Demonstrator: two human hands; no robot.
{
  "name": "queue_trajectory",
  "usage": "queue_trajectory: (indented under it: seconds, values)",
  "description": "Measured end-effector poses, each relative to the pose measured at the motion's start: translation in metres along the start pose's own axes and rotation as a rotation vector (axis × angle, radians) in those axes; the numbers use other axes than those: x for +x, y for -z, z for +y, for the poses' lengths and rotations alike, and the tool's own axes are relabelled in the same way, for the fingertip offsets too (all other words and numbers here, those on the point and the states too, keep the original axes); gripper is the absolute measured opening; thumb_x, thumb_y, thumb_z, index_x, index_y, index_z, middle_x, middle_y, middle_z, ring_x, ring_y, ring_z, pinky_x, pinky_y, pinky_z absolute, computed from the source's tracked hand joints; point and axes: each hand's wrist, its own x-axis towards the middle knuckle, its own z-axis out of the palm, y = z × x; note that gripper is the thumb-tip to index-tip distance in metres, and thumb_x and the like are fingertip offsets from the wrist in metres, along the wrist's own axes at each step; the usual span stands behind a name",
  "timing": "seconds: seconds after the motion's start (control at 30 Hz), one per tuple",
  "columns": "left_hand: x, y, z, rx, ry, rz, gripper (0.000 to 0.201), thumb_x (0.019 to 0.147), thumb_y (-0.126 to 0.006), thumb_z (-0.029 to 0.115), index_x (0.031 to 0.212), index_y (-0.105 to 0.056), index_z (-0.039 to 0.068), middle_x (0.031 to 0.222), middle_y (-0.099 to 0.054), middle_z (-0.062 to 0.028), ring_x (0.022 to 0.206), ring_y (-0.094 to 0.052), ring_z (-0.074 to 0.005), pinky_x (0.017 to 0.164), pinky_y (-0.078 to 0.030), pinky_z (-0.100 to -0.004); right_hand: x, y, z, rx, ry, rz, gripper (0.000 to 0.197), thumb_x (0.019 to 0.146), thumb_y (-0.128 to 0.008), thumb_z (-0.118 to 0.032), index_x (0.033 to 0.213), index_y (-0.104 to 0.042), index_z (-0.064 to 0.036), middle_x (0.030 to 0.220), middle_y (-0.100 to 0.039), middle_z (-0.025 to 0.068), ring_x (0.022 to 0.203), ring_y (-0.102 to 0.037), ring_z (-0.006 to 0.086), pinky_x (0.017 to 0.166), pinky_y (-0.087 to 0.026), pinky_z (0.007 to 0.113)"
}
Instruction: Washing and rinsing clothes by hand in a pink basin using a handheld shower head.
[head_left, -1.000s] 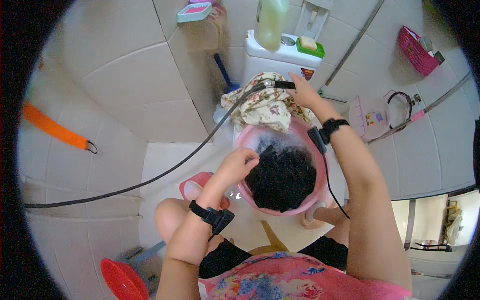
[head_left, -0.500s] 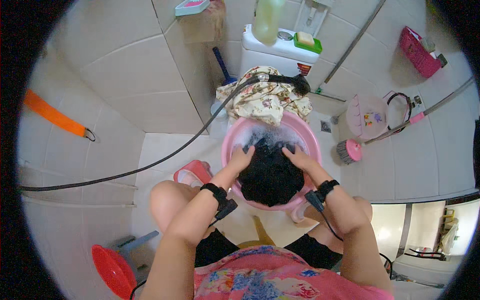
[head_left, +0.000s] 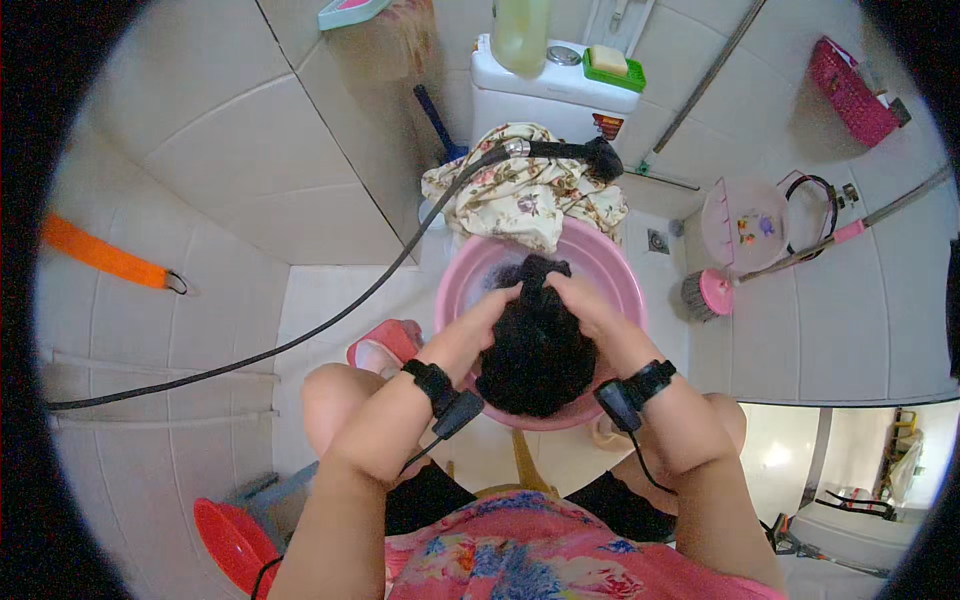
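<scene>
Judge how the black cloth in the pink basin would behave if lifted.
The black cloth would likely hang floppy, since it bunches between the left hand and right hand. Foam beside it in the pink basin suggests it is soaked, so probably heavy and perhaps slippery.

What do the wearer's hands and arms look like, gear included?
Both are ungloved: left hand and right hand. The forearms are unsleeved. On the left is a black wrist strap bearing a boxy black module with a thin black cable; on the right, a matching black wristband, rectangular black box and slim black cord.
</scene>
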Motion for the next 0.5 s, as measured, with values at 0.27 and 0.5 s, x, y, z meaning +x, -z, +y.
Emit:
queue_trajectory:
  seconds: [0.27,0.5]
  values:
    - [-0.065,-0.037,0.000,0.380,-0.434,-0.208,0.025,0.088,-0.062,0.016,0.108,-0.061,0.002,0.105,-0.066,-0.0068,0.093,-0.064,-0.0201,0.086,-0.050,-0.0342,-0.058,0.047,-0.019,0.037,0.346,-0.051,0.041,0.077,-0.056,-0.013,0.115,-0.054,0.0017,0.101,-0.062,0.0107,0.092,-0.059,0.0190,0.081,-0.046,0.030]
    - [-0.071,-0.028,-0.036,1.575,-1.145,-0.056,0.028,0.075,-0.069,0.024,0.091,-0.062,0.003,0.093,-0.057,-0.0178,0.096,-0.050,-0.0403,0.085,-0.039,-0.0501,-0.039,0.072,0.050,-0.326,0.567,-0.068,0.050,0.085,-0.057,-0.013,0.130,-0.043,0.0024,0.121,-0.055,0.0169,0.113,-0.052,0.0259,0.099,-0.040,0.035]
